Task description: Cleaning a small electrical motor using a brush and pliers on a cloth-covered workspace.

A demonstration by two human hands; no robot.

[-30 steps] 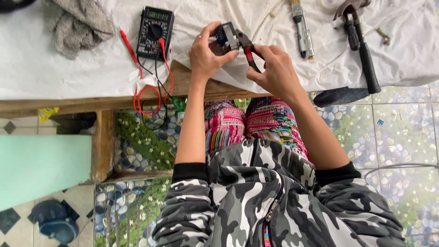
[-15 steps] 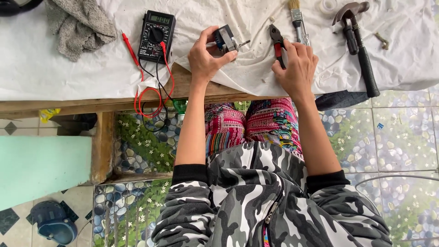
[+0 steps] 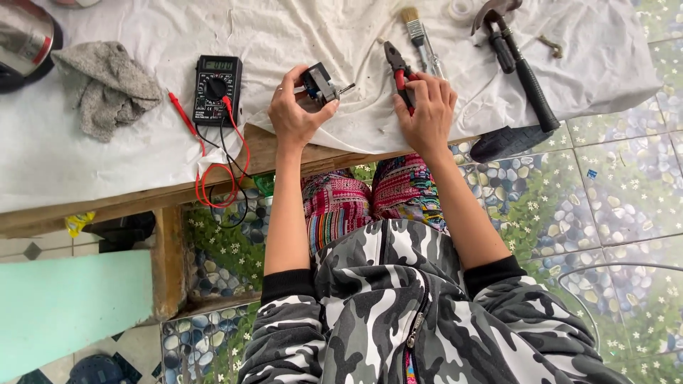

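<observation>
Left hand [image 3: 293, 114] closed around small motor [image 3: 320, 83], lifted just above bench [image 3: 85, 178]. Right hand [image 3: 427, 110] flat over red-handled pliers [image 3: 398, 67], not clasping. Parting with pliers, seemingly; motor needing a steady hold.

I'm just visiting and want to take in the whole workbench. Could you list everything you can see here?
small motor part: 1, black and grey, held above the white cloth
pliers: 1, red handles, on the cloth under the right hand
multimeter: 1, black, left of the hands, red and black leads trailing off the table edge
paintbrush: 1, pale bristles, beside the pliers
hammer: 1, black handle, far right of cloth
grey rag: 1, crumpled, left side
white cloth: 1, covering the table
left hand: 1, grip closed on the small motor part
right hand: 1, resting on the pliers
</observation>
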